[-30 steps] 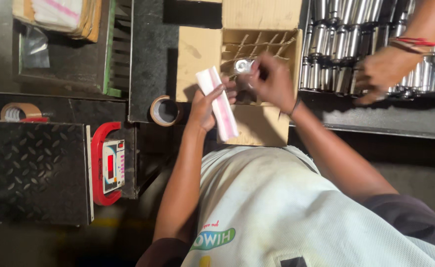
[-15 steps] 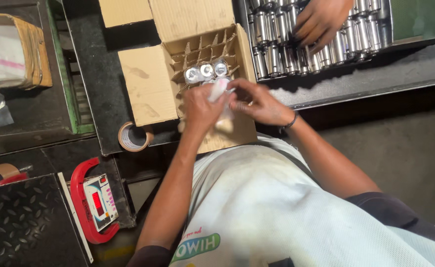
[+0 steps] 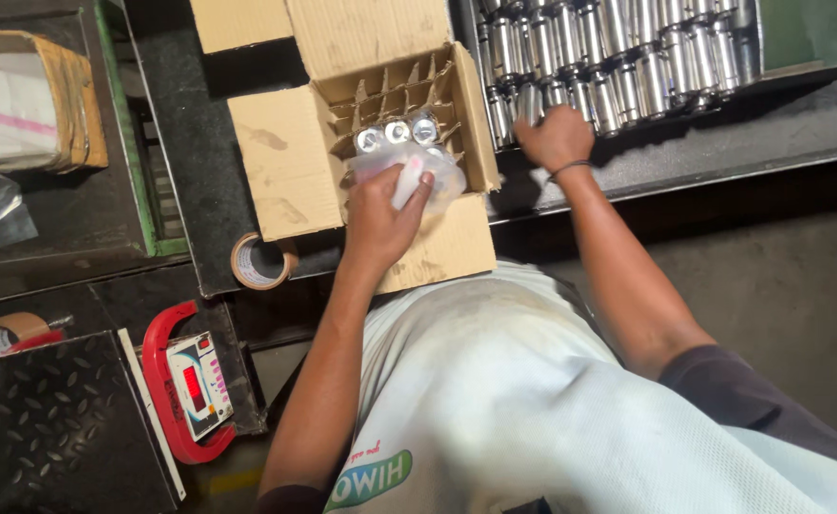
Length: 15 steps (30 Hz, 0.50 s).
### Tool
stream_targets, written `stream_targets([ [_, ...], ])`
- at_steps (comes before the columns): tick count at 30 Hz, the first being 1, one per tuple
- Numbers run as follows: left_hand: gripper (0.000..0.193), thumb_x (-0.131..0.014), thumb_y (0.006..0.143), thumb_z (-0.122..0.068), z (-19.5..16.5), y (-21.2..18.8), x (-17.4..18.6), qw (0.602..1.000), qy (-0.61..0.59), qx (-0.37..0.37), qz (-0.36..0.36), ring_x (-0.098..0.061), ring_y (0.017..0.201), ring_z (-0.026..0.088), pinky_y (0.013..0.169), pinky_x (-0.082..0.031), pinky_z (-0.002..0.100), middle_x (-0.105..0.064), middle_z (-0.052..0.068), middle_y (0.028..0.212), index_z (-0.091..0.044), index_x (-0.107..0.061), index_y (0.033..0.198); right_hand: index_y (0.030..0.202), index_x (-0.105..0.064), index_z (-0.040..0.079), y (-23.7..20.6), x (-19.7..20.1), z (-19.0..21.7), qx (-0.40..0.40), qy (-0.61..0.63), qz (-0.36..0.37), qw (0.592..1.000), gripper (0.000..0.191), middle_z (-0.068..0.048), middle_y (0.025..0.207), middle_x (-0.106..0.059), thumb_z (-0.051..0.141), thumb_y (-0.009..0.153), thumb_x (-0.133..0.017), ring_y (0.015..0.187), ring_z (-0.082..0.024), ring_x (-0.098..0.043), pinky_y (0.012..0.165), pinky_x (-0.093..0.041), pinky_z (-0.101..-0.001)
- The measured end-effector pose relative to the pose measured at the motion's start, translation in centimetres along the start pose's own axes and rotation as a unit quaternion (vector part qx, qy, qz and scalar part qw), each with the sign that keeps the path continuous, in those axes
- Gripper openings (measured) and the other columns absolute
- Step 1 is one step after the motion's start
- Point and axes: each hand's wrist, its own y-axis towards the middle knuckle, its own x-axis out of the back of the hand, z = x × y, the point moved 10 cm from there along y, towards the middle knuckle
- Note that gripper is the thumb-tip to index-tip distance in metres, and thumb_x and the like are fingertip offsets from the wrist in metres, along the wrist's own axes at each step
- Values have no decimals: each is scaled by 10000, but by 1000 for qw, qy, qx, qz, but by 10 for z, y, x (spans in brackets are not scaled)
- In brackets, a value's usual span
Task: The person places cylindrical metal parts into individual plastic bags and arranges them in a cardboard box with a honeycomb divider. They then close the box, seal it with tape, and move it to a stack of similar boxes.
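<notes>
An open cardboard box (image 3: pixel 290 171) with cardboard dividers stands on the dark bench. Three shiny metal cylinders (image 3: pixel 397 132) sit in its cells. My left hand (image 3: pixel 380 217) rests over the box's near edge and grips a bundle of clear plastic bags (image 3: pixel 409 171) with a white piece in it. My right hand (image 3: pixel 554 138) is stretched out to the right of the box, at the near edge of a tray of several upright metal cylinders (image 3: pixel 618 67). The hand is blurred, and its fingers are hidden from view.
A roll of brown tape (image 3: pixel 261 262) lies by the box's left corner. A red-framed weighing scale (image 3: pixel 190 385) and a checker plate (image 3: pixel 47 428) are at lower left, with another tape roll (image 3: pixel 4 333). A carton of white sheets (image 3: pixel 28 105) sits upper left.
My right hand left the box and moved right to the tray of cylinders. My left hand stayed over the box with the bags. Another person's hand at the tray is gone from view.
</notes>
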Motion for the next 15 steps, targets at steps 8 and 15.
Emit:
stream_targets([
  [8,249,-671,965,-210,12,3,-12,984,-174,-34,15,-730,717,233,653,-559,365,-739,150,826,-7,-706,1105,1216,-720,-35,-118,31,88,171,524,250,796,450,-65,848,-671,331,1051,-517,683,-101,-611,533,-461,-251],
  [15,179,-694,956,-141,34,-14,-34,958,-273,65,58,-638,643,349,598,-480,415,-706,212,824,-5,-712,1070,1252,-623,-1,-159,79,176,374,407,153,819,422,-107,1171,-663,30,839,-699,983,-190,-667,729,-559,-300],
])
